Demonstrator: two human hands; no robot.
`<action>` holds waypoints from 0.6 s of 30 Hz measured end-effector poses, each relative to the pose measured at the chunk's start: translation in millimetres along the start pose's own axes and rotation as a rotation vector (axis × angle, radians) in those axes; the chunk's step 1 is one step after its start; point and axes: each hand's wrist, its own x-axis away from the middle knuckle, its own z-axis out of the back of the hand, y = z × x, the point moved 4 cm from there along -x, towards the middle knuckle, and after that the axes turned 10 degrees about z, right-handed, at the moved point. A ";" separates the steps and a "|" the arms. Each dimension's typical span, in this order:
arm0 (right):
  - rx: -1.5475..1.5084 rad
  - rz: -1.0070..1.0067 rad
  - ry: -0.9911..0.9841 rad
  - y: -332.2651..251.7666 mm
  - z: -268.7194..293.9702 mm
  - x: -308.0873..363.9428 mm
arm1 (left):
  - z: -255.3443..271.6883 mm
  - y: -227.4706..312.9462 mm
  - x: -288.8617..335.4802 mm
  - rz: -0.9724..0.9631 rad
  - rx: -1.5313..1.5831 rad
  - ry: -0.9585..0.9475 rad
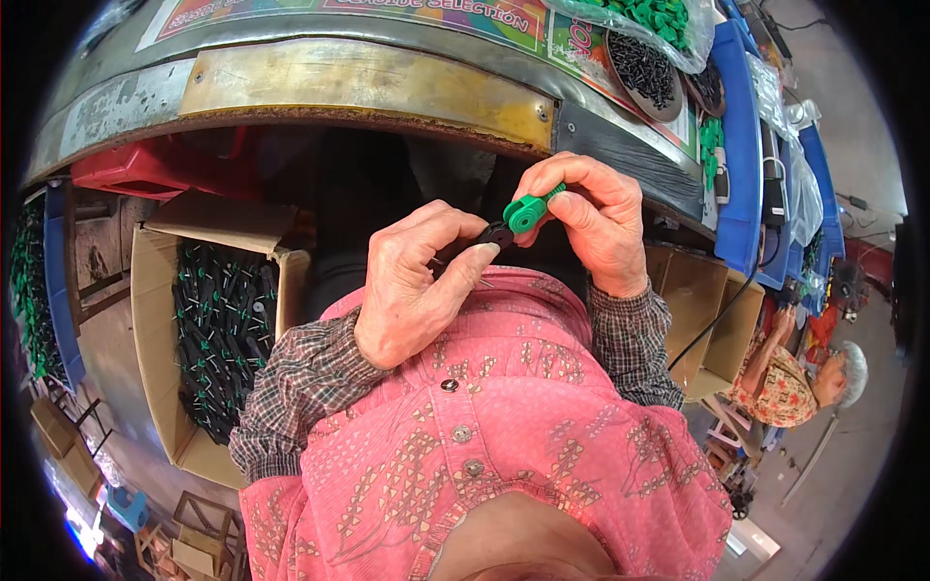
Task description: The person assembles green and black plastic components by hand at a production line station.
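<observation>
In front of my chest, below the table edge, both hands meet over small plastic pieces. My left hand [423,276] pinches a black plastic piece [497,234] between thumb and fingers; most of it is hidden by them. A green plastic piece [526,213] with a round, forked end and a hole is gripped by the thumb and fingertips of my right hand [591,213]. The green round end touches or overlaps the tip of the black piece; I cannot tell whether they are joined.
To the left stands a cardboard box [155,339] of black parts with green bits and metal pins. The worn metal table edge [368,82] runs ahead. At far right are a dish of small black pieces [641,73], green parts [649,15] and blue trays [741,145]. Another person [785,387] is at right.
</observation>
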 end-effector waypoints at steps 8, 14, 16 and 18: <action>0.096 0.014 -0.006 -0.3 1.5 2.3 | -0.5 -0.9 0.4 0.025 -0.015 0.005; 0.146 0.019 -0.026 -1.3 3.0 1.7 | -0.7 0.4 0.4 -0.016 -0.077 -0.014; 0.167 0.016 -0.025 -0.9 3.5 2.2 | -1.0 0.4 0.6 -0.025 -0.096 -0.009; 0.188 0.013 -0.024 -0.3 3.8 2.0 | -1.5 -2.1 0.5 -0.031 -0.121 0.008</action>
